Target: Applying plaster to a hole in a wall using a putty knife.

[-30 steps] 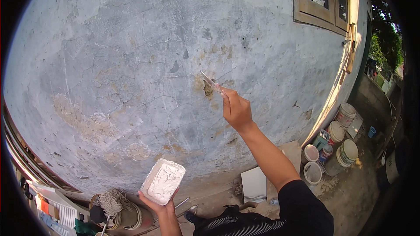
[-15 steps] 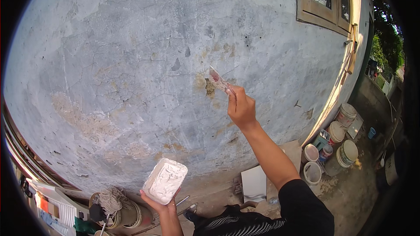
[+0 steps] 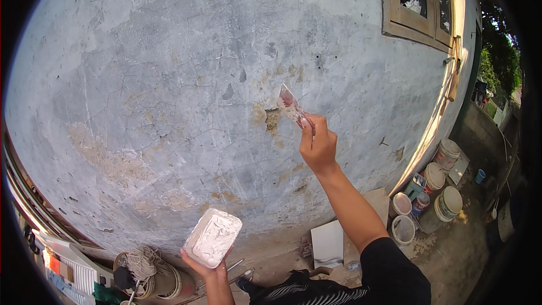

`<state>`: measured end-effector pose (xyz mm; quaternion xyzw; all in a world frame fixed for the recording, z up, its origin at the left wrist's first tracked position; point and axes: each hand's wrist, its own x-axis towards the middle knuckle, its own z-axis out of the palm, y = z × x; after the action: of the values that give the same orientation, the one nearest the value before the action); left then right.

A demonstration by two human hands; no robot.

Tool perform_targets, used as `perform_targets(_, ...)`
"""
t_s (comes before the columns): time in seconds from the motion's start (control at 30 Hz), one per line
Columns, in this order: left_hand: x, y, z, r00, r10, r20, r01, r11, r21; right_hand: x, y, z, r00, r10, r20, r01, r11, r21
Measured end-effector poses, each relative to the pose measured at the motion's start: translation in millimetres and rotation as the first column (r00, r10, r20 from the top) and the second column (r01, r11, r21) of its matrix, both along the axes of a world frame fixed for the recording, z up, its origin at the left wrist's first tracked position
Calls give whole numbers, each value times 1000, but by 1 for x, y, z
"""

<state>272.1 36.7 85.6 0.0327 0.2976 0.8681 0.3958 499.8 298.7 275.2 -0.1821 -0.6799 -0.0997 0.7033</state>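
My right hand [image 3: 320, 144] is closed round the handle of a putty knife [image 3: 291, 104], its blade pointing up and left at the wall. The blade carries reddish and whitish smears. Just left of it, the grey-blue wall [image 3: 186, 90] has a chipped hole [image 3: 272, 120] with brownish edges. Whether the blade touches the wall I cannot tell. Low in front of me, my left hand [image 3: 210, 270] grips a rectangular tub [image 3: 195, 244] from beneath. White putty [image 3: 219, 234] with a ridged surface fills much of that tub.
Several paint buckets [image 3: 449, 200] stand on the ground at right, near the wall's corner. A pale board [image 3: 327, 244] leans at the wall's foot. At lower left are buckets with a bundle of rope [image 3: 142, 262]. A wooden-framed window [image 3: 420, 5] is at upper right.
My right hand has moved a little right and down with the putty knife, baring more of the chipped hole. My left hand still holds the tub in nearly the same place.
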Motion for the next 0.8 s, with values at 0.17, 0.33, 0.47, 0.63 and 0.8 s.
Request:
perform_targets(0.17, 3, 2, 1, 1000, 3, -2, -3, 999, -39, -2, 3, -4, 997, -31, 71, 34, 999, -34)
perform_targets(0.33, 2, 1, 1, 1000, -7, -6, 7, 1000, -3, -4, -3, 4, 1000, 3, -21, -1, 996, 89)
perform_targets(0.47, 0, 1, 0, 1000, 17, -18, -18, 1000, -24, -1, 5, 0, 999, -15, 32, 12, 995, 96)
perform_targets(0.63, 1, 3, 3, 1000, 16, 1, -16, 999, -43, -5, 10, -3, 993, -40, 114, 40, 999, -4)
perform_targets(0.8, 1, 5, 5, 1000, 6, -11, -6, 1000, -14, -3, 1, 3, 997, -13, 74, 6, 996, 87)
